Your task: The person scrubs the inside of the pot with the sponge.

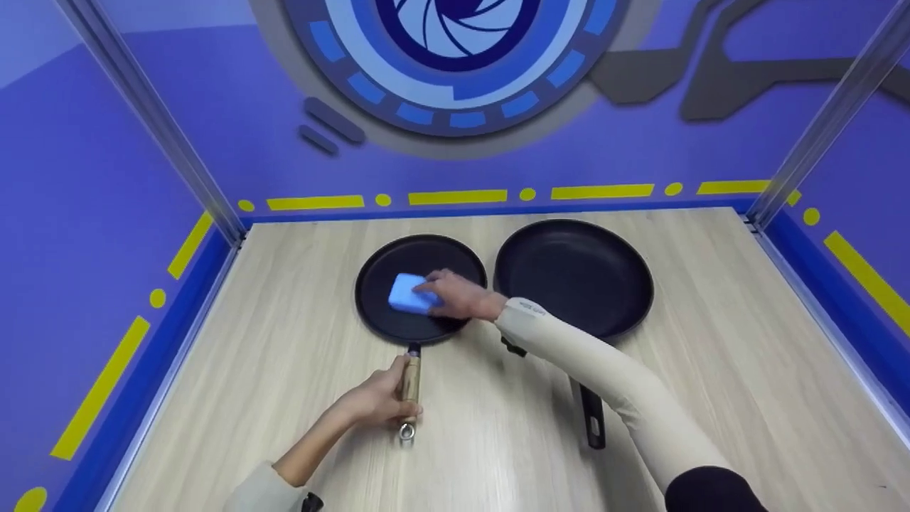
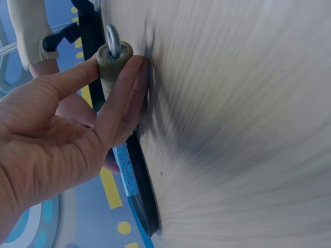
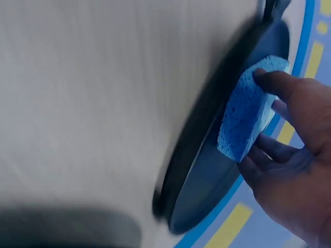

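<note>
My left hand (image 1: 380, 397) grips the wooden handle (image 1: 411, 380) of a small flat black frying pan (image 1: 380, 267), its thumb and fingers round the wood near the metal hanging ring (image 2: 113, 41). In the right wrist view, a blue sponge (image 3: 245, 111) is pinched between the thumb and fingers of my right hand (image 3: 295, 134). The sponge lies against the inner face of the small pan (image 3: 201, 194). From the head view, my right hand reaches in from the right over the pan's middle, covering part of its right side.
A larger, deeper black frying pan (image 1: 569, 263) stands right beside the small one, its black handle (image 1: 592, 419) pointing toward me under my right sleeve (image 1: 604, 363). Both rest on a light wooden table (image 1: 284, 299), walled at the back and sides by blue panels (image 1: 455, 174).
</note>
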`<state>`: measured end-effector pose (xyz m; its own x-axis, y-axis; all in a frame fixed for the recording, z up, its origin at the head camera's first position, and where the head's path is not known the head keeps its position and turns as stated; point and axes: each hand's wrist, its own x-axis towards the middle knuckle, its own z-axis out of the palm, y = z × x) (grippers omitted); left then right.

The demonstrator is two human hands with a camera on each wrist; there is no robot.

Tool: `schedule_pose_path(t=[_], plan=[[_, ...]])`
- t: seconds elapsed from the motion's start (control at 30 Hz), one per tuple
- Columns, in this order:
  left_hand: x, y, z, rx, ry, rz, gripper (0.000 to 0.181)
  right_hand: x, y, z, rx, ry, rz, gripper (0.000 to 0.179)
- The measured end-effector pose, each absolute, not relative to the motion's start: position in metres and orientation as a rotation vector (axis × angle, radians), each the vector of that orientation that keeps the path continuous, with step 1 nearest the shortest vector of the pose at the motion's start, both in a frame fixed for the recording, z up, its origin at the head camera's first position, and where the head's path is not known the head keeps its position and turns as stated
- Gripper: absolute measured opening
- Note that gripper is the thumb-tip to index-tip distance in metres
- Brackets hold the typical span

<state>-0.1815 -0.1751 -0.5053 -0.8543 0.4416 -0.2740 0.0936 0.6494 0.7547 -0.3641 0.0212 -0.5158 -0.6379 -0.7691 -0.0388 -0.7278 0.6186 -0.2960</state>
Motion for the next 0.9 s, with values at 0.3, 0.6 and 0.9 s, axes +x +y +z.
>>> schedule_pose_path(t=[0.3, 0.6, 0.9], plan=[[-0.178, -0.173, -0.509, 0.396, 2.395, 1.068, 0.084, -0.394, 0.041, -0.522, -0.924, 2.957, -0.185, 0.037], [-0.182, -0.173, -0.507, 0.421, 2.4, 1.081, 0.076, -0.372, 0.036, -0.512, -1.034, 2.847, -0.198, 0.048], [-0.184, -0.173, -0.501, 0.411, 2.419, 1.055, 0.074, -0.343, 0.031, -0.505, -1.277, 2.647, -0.2, 0.061]])
